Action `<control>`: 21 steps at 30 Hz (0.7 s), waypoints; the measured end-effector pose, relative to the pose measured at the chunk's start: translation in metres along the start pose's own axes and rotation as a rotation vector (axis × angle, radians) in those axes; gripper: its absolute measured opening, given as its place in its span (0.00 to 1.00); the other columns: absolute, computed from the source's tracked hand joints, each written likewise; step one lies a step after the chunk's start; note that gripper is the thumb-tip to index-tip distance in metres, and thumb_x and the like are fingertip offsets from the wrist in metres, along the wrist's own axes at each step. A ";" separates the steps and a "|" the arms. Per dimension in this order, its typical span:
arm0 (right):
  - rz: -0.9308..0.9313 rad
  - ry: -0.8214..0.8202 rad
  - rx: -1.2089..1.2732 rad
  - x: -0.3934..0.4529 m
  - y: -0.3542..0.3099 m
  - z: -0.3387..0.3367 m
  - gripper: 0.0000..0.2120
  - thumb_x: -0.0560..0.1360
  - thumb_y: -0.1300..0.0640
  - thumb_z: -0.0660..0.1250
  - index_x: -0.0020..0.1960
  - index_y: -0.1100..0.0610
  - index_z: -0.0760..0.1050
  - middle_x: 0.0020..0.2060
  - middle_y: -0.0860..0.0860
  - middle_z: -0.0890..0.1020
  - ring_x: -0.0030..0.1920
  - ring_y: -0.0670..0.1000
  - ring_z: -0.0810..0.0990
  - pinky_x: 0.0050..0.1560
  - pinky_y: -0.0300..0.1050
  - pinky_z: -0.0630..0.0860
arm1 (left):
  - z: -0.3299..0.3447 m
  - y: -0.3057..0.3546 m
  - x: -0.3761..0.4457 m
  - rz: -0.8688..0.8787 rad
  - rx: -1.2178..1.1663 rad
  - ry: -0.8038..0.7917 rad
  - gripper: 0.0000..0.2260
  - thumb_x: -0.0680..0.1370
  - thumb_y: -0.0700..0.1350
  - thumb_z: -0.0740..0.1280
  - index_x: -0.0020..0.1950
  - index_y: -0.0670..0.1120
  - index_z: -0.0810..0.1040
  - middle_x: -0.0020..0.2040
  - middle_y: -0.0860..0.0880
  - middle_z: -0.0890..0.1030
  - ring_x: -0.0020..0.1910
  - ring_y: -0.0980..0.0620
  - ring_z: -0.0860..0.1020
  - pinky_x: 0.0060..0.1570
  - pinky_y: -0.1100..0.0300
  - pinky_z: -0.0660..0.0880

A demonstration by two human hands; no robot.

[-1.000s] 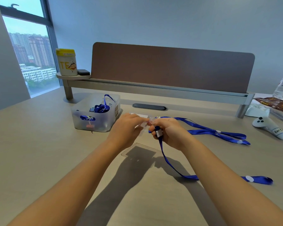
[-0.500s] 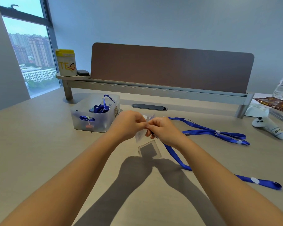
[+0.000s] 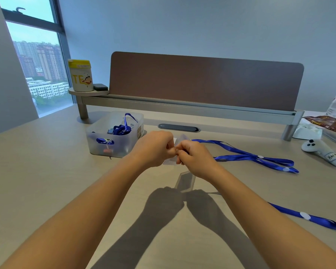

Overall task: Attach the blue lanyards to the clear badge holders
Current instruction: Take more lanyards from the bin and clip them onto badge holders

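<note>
Nearest: both forearms come in from the bottom edge and throw dark shadows on the bench [image 3: 47,171]. A blue lanyard [image 3: 306,217] with a white dot lies flat on the bench at right, its near end running under the right forearm, so where it ends is hidden.

Mid: a clear badge holder [image 3: 185,181] lies flat on the bench just below the hands, partly in their shadow. Left hand [image 3: 153,149] and right hand [image 3: 195,159] meet knuckle to knuckle above the bench, fingers curled tight. Both pinch a second clear badge holder [image 3: 180,137]; only its top corner and a bit of its lower edge show past the fingers. The clip itself is covered by the fingers, cannot tell if it is hooked on.

Right of the hands: a second blue lanyard [image 3: 254,157] lies doubled on the bench, well apart from the nearer one. White controller [image 3: 322,152] further right, snack packets [image 3: 328,123] behind it.

Left of the hands: translucent bin [image 3: 114,136] with more blue lanyards [image 3: 122,129] bunched inside, one loop sticking up over the rim.

Far: dark cable grommet [image 3: 178,127] set in the bench, then a brown divider panel [image 3: 202,82] on a grey rail. Yellow-lidded tub [image 3: 81,75] and a small black box [image 3: 100,86] sit on the rail's left end shelf. Window [image 3: 37,61] at far left.
</note>
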State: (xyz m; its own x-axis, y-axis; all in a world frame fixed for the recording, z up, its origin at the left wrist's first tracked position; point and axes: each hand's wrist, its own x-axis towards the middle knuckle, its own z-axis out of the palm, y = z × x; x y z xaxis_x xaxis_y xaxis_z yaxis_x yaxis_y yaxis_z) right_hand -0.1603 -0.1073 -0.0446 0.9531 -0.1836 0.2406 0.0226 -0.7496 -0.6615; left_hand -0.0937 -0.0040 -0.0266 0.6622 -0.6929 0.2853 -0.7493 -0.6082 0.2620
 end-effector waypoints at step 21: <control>0.402 -0.162 0.356 0.005 0.019 -0.026 0.13 0.78 0.60 0.57 0.58 0.66 0.73 0.42 0.61 0.78 0.36 0.51 0.75 0.37 0.40 0.75 | 0.018 -0.020 0.005 -0.736 -1.640 0.071 0.06 0.78 0.40 0.60 0.42 0.41 0.72 0.37 0.44 0.77 0.30 0.53 0.78 0.23 0.66 0.77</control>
State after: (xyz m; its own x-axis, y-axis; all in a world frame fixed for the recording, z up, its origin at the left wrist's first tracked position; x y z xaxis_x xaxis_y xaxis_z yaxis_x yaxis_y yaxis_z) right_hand -0.1632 -0.1389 -0.0370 0.9412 -0.2898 -0.1735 -0.2784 -0.3747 -0.8843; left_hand -0.0755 -0.0023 -0.0475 0.8535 -0.4422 -0.2755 0.4096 0.2426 0.8794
